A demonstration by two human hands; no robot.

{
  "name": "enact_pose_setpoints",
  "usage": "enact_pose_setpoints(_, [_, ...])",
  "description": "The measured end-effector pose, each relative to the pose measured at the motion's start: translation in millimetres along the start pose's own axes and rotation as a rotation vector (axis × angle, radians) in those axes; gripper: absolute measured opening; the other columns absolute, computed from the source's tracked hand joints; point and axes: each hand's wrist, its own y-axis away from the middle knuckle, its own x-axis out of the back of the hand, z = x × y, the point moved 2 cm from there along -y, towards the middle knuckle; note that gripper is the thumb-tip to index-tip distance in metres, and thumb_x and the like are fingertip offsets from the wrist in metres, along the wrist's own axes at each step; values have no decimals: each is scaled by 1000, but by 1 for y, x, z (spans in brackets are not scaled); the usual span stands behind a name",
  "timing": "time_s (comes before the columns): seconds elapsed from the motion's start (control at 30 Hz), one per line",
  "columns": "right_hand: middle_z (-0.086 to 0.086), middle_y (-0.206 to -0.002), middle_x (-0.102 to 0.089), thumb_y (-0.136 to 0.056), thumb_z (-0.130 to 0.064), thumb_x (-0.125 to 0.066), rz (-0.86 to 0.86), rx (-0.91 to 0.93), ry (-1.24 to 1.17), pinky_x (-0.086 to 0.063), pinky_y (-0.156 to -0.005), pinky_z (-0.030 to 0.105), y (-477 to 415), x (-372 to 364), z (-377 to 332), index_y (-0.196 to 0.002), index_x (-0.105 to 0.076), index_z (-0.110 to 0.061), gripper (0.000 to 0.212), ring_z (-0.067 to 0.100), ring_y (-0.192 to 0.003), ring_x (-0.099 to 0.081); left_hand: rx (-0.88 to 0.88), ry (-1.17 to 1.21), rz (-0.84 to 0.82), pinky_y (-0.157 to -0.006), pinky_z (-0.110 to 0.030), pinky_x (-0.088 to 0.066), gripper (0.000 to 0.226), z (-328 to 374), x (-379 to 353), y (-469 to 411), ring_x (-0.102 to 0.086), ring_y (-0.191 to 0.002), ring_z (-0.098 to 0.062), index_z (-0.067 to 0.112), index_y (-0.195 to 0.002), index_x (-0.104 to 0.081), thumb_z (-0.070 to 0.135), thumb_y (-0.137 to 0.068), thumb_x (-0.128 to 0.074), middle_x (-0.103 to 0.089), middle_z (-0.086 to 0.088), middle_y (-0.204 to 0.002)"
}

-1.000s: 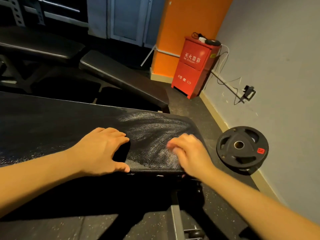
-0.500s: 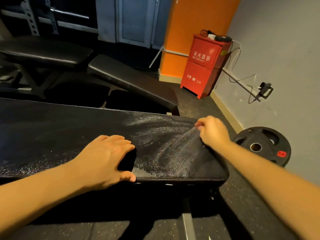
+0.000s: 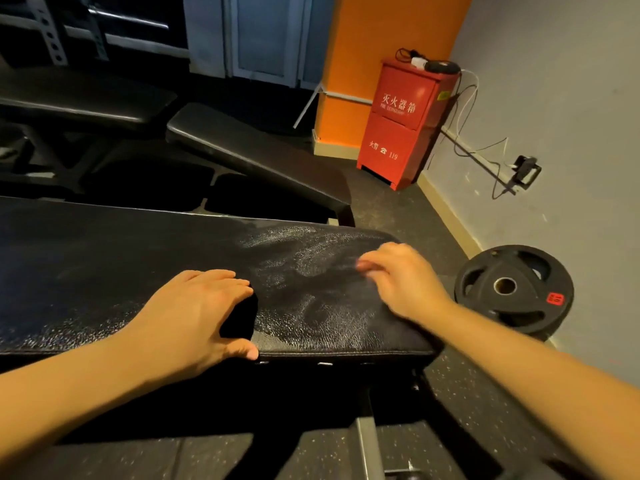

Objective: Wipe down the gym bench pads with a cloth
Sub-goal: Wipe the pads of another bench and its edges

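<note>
A long black bench pad runs across the view, and its right end carries shiny wipe streaks. My left hand rests flat on the pad near its front edge, fingers straight and thumb hooked over the edge. My right hand is on the streaked right end, blurred by motion. Its fingers are curled down onto the pad. The cloth is hidden under that hand.
A second black bench stands behind at an angle. A black weight plate leans on the grey wall at right. A red fire-extinguisher cabinet stands in the corner, with cables and a plug along the wall. The bench's metal leg runs along the floor below.
My right hand swept from the pad's near right edge out to its far right corner, then back toward the middle of the streaked patch. My left hand stayed put.
</note>
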Motion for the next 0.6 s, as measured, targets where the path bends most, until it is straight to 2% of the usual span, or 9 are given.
enact_pose_setpoints(0.07, [2,-96,-64,-96,-16,-61,12,-277,63,-51,-85,41,0,15,56,-100,-77,-21,17,32,-98,-63,2,-4,-9,-98,-35,-49,98,-2,1,-3,-60,-119,-12,30,-117,-67,99,-57,-32,-67,12,-121])
enact_pose_setpoints(0.17, [8,-102,-66,-97,-17,-59,48,-369,130,-47,-78,37,9,15,44,-100,-76,-15,18,35,-102,-62,25,-27,-16,-85,-33,-52,88,1,2,-3,-62,-101,-11,34,-110,-65,98,-55,-39,-65,12,-108])
enact_pose_setpoints(0.23, [5,-105,-66,-95,-13,-61,61,-238,146,-43,-78,33,24,7,-5,-103,-76,-18,18,30,-103,-59,45,3,-18,-87,-35,-53,92,3,2,-1,-63,-103,-13,33,-115,-65,97,-53,-41,-65,11,-111])
enact_pose_setpoints(0.3, [2,-102,-63,-93,-10,-61,-5,7,61,-47,-81,34,51,4,-52,-106,-74,-20,22,26,-99,-54,54,13,-34,-89,-37,-55,84,5,4,1,-64,-105,-15,34,-118,-65,93,-59,-57,-65,11,-115])
enact_pose_setpoints(0.37, [1,-101,-61,-90,-5,-61,-103,205,-11,-44,-83,28,78,2,-70,-112,-71,-18,28,21,-94,-50,47,10,-31,-90,-37,-55,74,6,5,1,-63,-107,-15,34,-120,-63,85,-66,-67,-64,10,-116])
enact_pose_setpoints(0.4, [0,-101,-62,-88,-3,-62,-92,230,-19,-43,-84,26,82,6,-60,-113,-71,-17,30,19,-93,-50,41,8,-40,-90,-37,-55,71,6,5,1,-63,-106,-14,35,-121,-63,83,-68,-68,-64,11,-115])
enact_pose_setpoints(0.43, [-1,-101,-63,-89,-3,-62,-45,172,3,-44,-85,29,79,8,-40,-112,-72,-18,28,20,-94,-51,39,6,-44,-89,-36,-55,70,7,6,0,-62,-104,-14,35,-120,-62,83,-69,-68,-63,12,-113])
enact_pose_setpoints(0.53, [2,-101,-64,-96,-9,-61,113,-239,89,-50,-83,43,64,17,12,-105,-73,-19,18,31,-101,-58,59,29,-62,-85,-36,-55,65,7,6,2,-61,-101,-13,36,-115,-61,83,-70,-67,-62,14,-107])
enact_pose_setpoints(0.6, [4,-100,-63,-95,-9,-62,142,-285,146,-50,-81,44,66,9,-10,-102,-72,-18,15,33,-98,-57,71,54,-59,-86,-37,-55,63,6,5,4,-62,-103,-14,36,-113,-62,82,-71,-68,-63,14,-108])
